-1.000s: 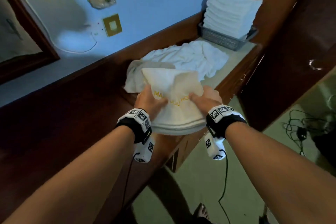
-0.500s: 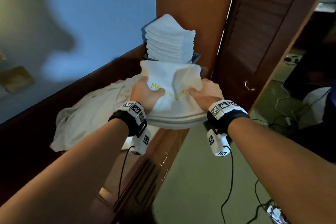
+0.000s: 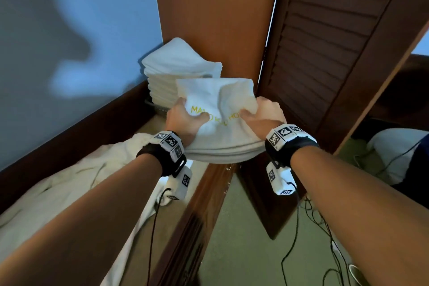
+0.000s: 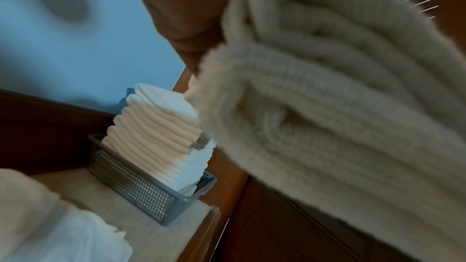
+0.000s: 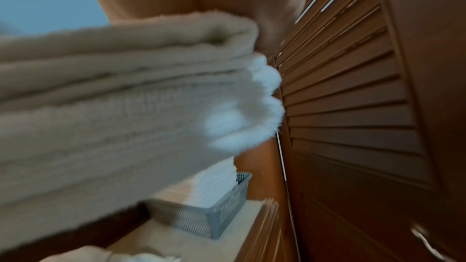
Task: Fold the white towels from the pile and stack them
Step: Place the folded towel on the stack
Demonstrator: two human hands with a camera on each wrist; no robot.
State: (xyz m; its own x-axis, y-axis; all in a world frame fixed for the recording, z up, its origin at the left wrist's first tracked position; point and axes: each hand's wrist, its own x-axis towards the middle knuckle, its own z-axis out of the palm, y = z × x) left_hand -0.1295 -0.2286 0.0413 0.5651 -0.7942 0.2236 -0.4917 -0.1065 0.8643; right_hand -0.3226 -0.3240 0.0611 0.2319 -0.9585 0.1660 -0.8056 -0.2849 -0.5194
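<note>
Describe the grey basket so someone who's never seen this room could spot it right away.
Find the tall wooden panel beside the louvred door. At its foot, on the counter's far end, sits the grey perforated basket. Unlike the loose towel pile nearby, it holds a tall stack of folded white towels.

We see our folded white towel (image 5: 105, 107) filling the left, a grey mesh basket (image 5: 214, 218) of stacked towels (image 5: 216, 184) below it, beside the louvred door (image 5: 353, 107).
</note>
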